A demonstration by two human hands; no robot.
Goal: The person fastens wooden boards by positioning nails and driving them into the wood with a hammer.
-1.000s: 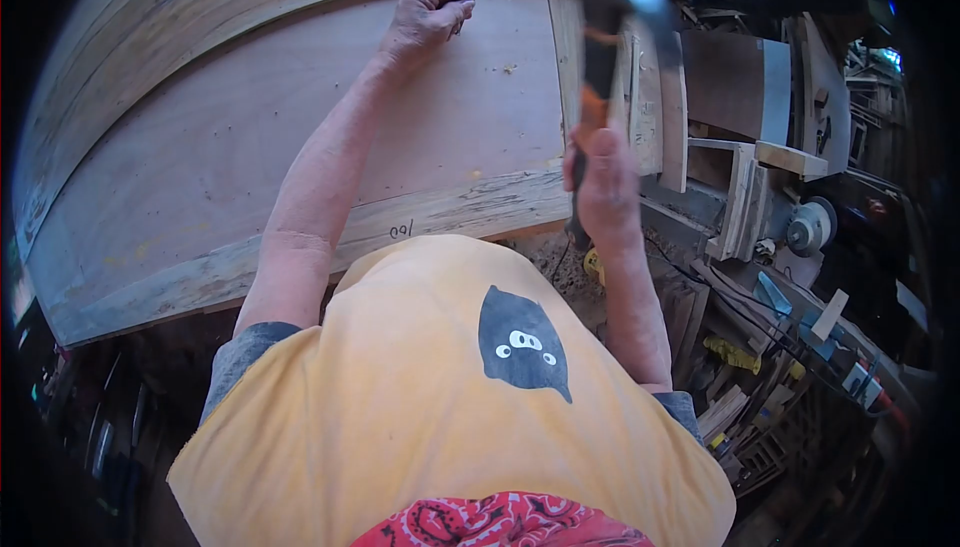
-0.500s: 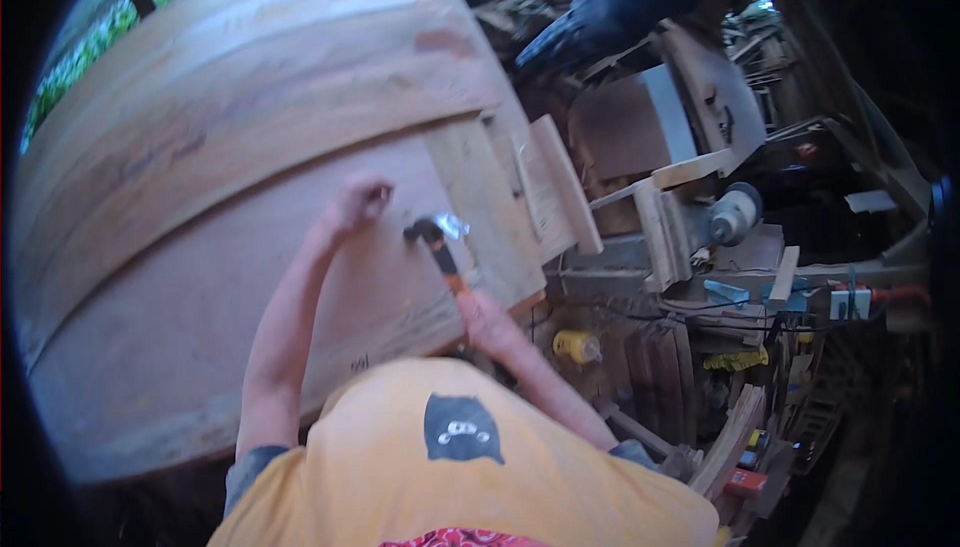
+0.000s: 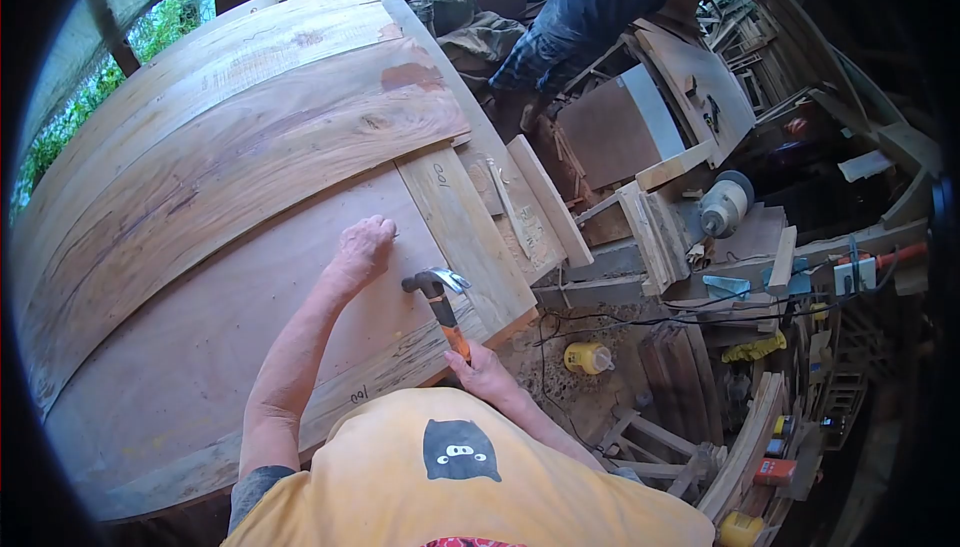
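Note:
My right hand (image 3: 484, 373) is wrapped round the orange and black handle of a claw hammer (image 3: 440, 309). The hammer's metal head is held over the pale panel (image 3: 250, 287), its claw pointing right. Up and left of the hammer, my left hand (image 3: 368, 247) is closed over the same panel. A small bit of something shows at its fingertips, too small to name. Light wooden boards frame the panel: one on the right (image 3: 465, 237) marked with pencilled numbers, another along the near edge (image 3: 200, 459). Wide, curved-edge planks (image 3: 250, 142) lie across the far side.
Beyond the work, a person in dark clothes (image 3: 590, 12) stands among timber. A bench grinder or similar round machine (image 3: 727, 205) is on the right. A yellow bottle (image 3: 588, 358), black cables (image 3: 640, 322) and stacked wood (image 3: 690, 377) lie below the panel's right edge.
The view has shifted slightly and sharpened from blur. Both hands have come a little nearer my body, the hammer with the right one. The person in dark clothes has shifted slightly left.

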